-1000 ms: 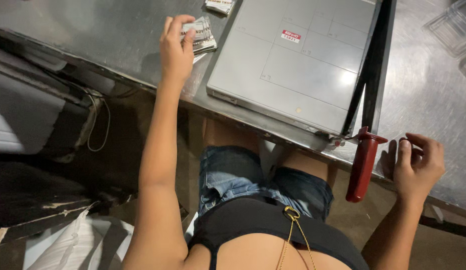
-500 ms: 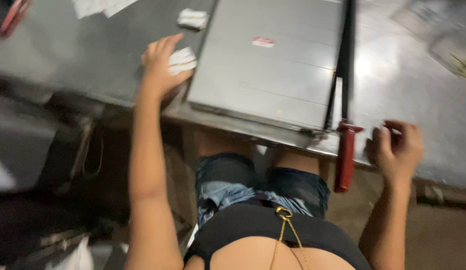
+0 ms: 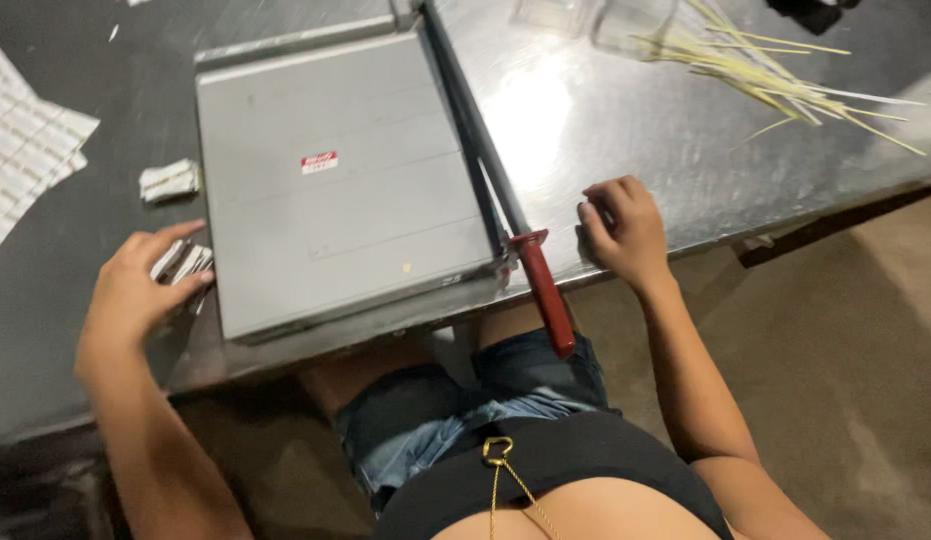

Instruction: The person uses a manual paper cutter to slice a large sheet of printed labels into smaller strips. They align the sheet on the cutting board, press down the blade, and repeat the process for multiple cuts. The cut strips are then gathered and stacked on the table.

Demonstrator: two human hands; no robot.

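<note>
Gathering the small stack of paper slips (image 3: 183, 265) at the lower left of the frame goes best with a flat, patient grip. The left hand (image 3: 136, 290) lies over the stack with its fingers spread and loosely curled, touching the slips without pinching them, right against the left edge of the paper cutter (image 3: 336, 180). To my eye, squaring the slips against that edge before lifting would keep them from fanning out.

Lower right of centre, the right hand (image 3: 621, 230) rests on the tabletop (image 3: 586, 110) with its fingers curled under; I cannot tell whether it holds anything. It sits just beside the red handle (image 3: 546, 290) of the cutter's blade arm, which juts past the tabletop's near edge, so that hand should stay clear of it.

Farther up, a 2nd bundle of slips (image 3: 169, 180) lies left of the cutter, printed sheets (image 3: 26, 150) at the far left, and yellow sticks (image 3: 766, 60) at the upper right.
</note>
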